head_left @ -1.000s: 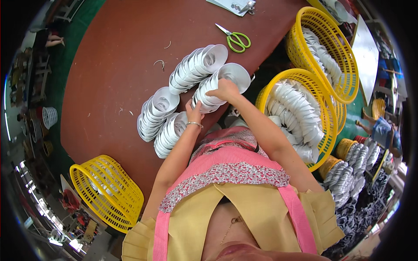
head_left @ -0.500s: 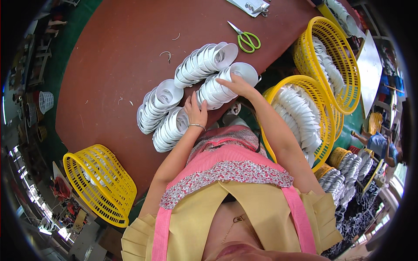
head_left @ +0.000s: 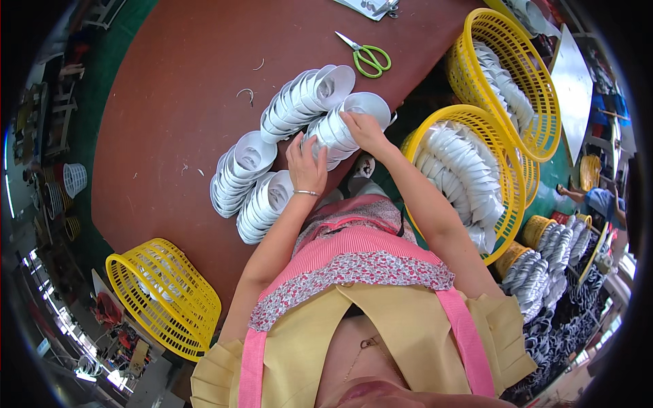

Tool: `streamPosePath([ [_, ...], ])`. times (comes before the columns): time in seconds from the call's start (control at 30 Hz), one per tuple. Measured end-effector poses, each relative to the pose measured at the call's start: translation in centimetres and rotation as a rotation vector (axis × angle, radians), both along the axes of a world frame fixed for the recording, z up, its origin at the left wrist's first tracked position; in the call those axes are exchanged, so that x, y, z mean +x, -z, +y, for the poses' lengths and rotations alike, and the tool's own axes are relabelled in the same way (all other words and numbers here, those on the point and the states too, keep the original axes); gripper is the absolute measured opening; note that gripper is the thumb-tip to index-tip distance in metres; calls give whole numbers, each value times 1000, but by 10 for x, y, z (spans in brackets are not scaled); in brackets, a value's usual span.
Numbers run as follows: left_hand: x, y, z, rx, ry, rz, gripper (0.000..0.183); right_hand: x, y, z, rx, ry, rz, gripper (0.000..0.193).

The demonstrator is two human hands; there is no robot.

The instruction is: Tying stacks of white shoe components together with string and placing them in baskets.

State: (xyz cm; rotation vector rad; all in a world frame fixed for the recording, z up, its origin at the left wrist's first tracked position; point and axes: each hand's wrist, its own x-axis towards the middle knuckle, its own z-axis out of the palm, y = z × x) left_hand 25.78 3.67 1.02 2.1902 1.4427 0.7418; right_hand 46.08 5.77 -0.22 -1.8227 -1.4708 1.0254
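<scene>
Four-ended rows of nested white, cup-like pieces lie on the brown-red table in several stacks. My right hand (head_left: 365, 131) is closed over the upper end of the near right stack (head_left: 335, 127), by its wide round opening. My left hand (head_left: 307, 166) presses its bent, slightly spread fingers against the lower end of that same stack. Just beyond it lies the far right stack (head_left: 292, 102). To the left rest the far left stack (head_left: 231, 170) and the near left stack (head_left: 257, 214), the latter beside my left wrist. My palms hide part of the held stack.
Green-handled scissors (head_left: 371, 60) lie on the table (head_left: 177, 88) beyond the stacks, near a clipboard (head_left: 371, 7). Yellow baskets of white pieces stand at right, one nearer (head_left: 513, 224) and one farther (head_left: 547, 146). Another yellow basket (head_left: 197, 299) stands at lower left.
The view has shifted a little, moving the scissors and right baskets leftward in it. Both hands stay at the same stack; my left fingers now bend more against its lower end.
</scene>
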Motion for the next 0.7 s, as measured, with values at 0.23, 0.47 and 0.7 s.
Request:
streamPosePath([
  [0.23, 31, -13, 20, -142, -91, 39, 46, 10, 4, -11, 73, 15, 69, 37],
  [0.47, 40, -6, 23, 47, 140, 52, 60, 28, 6, -20, 25, -10, 156, 27],
  [0.7, 45, -10, 27, 143, 358, 174, 72, 27, 9, -28, 147, 101, 146, 25],
])
